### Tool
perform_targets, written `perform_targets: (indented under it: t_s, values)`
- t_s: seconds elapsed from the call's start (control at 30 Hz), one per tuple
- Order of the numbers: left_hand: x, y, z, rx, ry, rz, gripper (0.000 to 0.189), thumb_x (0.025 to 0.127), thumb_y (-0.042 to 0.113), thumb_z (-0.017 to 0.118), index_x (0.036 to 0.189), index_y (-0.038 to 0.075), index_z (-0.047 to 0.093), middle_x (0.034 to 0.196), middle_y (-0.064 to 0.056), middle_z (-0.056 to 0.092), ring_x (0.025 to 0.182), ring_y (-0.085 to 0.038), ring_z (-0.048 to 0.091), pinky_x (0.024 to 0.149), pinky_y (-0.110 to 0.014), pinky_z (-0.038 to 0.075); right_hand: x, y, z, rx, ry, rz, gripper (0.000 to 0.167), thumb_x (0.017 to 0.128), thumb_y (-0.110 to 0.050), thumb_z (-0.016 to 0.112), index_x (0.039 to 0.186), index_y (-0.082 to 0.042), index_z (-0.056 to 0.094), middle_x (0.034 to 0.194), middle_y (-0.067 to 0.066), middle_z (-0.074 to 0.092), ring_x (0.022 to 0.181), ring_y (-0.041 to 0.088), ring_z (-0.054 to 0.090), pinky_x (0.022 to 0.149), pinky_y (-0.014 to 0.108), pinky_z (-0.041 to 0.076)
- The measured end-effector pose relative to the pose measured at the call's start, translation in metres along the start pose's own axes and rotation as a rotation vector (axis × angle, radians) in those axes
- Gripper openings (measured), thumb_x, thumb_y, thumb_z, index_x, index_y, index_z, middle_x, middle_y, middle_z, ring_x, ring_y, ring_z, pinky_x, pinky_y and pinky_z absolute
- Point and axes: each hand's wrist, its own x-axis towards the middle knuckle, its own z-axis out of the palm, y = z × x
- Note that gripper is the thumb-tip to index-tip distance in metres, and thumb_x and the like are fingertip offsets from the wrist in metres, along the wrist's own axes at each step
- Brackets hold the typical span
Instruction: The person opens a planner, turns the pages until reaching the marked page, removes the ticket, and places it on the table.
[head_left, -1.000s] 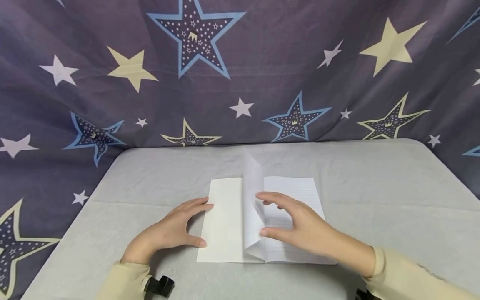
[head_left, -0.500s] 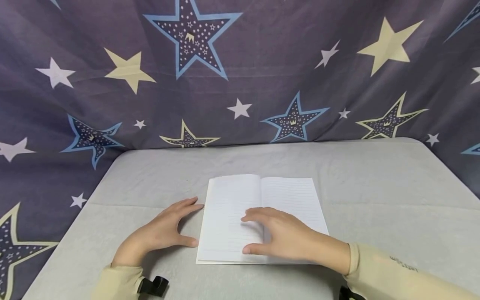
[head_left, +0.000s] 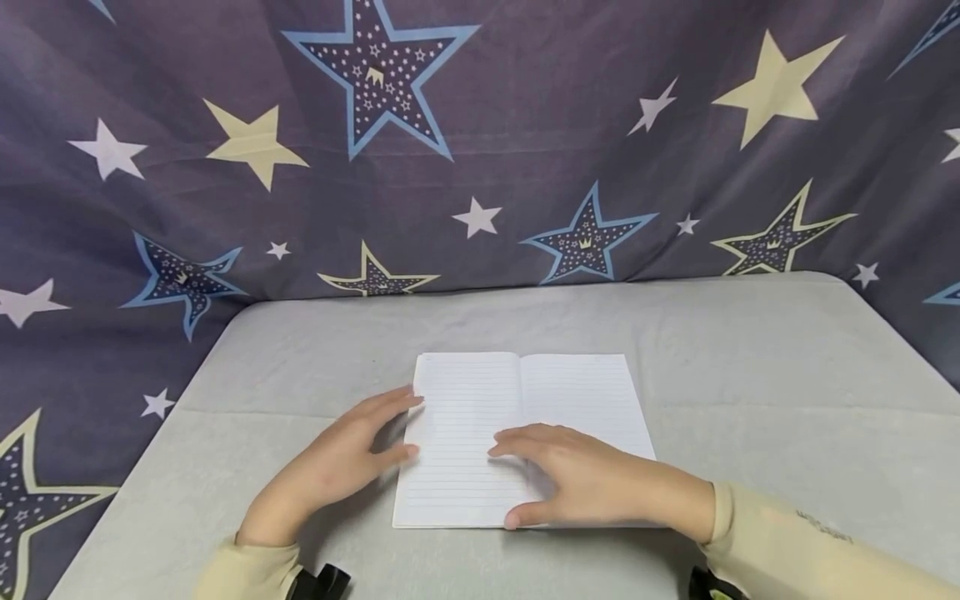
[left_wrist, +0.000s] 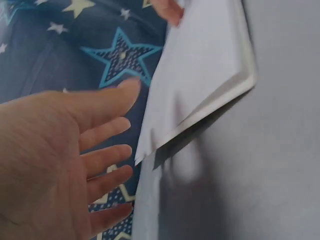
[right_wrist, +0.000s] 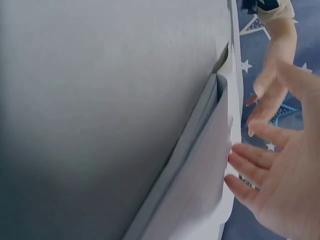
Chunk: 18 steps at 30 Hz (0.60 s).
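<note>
A second ago you had a leaf standing upright beside a plain cream left side; now it lies down on the left, so your lined notebook (head_left: 519,400) rests open on the grey cloth-covered counter (head_left: 757,400) with ruled lines on both the left page (head_left: 457,442) and the right page (head_left: 581,400). That turn looks complete. Your right hand (head_left: 581,475) reaches across the lower middle, palm down, fingers extended, grasping nothing. Your left hand (head_left: 330,462) is released too, thumb and fingertips spread along the notebook's left edge; whether they actually touch the paper is hard to judge from these angles.
</note>
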Motion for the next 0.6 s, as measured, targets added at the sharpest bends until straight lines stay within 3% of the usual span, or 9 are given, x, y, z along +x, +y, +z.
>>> perform_targets:
  t_s: [0.17, 0.4, 0.47, 0.6]
  values:
    - [0.0, 0.005, 0.011, 0.03, -0.085, 0.002, 0.075, 0.082, 0.034, 0.081, 0.145, 0.01, 0.05, 0.157, -0.014, 0.035, 0.142, -0.04, 0.032, 0.111, -0.061, 0.029, -0.015, 0.009, -0.007, 0.053, -0.002, -0.071, 0.063, 0.091, -0.056, 0.063, 0.14, -0.017, 0.054, 0.147, 0.001, 0.049, 0.137, 0.02, 0.043, 0.112, 0.045, 0.037]
    - [0.001, 0.001, 0.016, 0.037, -0.134, -0.014, 0.084, 0.075, 0.037, 0.085, 0.146, 0.01, 0.049, 0.157, -0.015, 0.035, 0.142, -0.041, 0.031, 0.111, -0.062, 0.029, -0.053, 0.039, -0.021, -0.026, 0.131, -0.151, 0.061, 0.087, -0.044, 0.074, 0.139, -0.017, 0.056, 0.142, 0.003, 0.053, 0.131, 0.025, 0.048, 0.106, 0.047, 0.041]
    - [0.001, 0.0, 0.016, 0.031, -0.142, -0.011, 0.085, 0.075, 0.039, 0.085, 0.147, 0.011, 0.048, 0.157, -0.015, 0.034, 0.142, -0.041, 0.03, 0.111, -0.064, 0.028, -0.065, 0.051, -0.026, -0.068, 0.131, -0.134, 0.065, 0.083, -0.043, 0.077, 0.139, -0.017, 0.057, 0.143, 0.006, 0.052, 0.132, 0.029, 0.046, 0.105, 0.052, 0.04]
    - [0.0, -0.002, 0.015, 0.025, -0.149, -0.006, 0.087, 0.074, 0.04, 0.085, 0.147, 0.011, 0.048, 0.157, -0.014, 0.033, 0.142, -0.042, 0.03, 0.111, -0.065, 0.027, -0.085, 0.071, -0.033, -0.118, 0.082, -0.018, 0.075, 0.076, -0.049, 0.079, 0.142, -0.02, 0.055, 0.151, 0.007, 0.045, 0.138, 0.038, 0.036, 0.104, 0.063, 0.035]
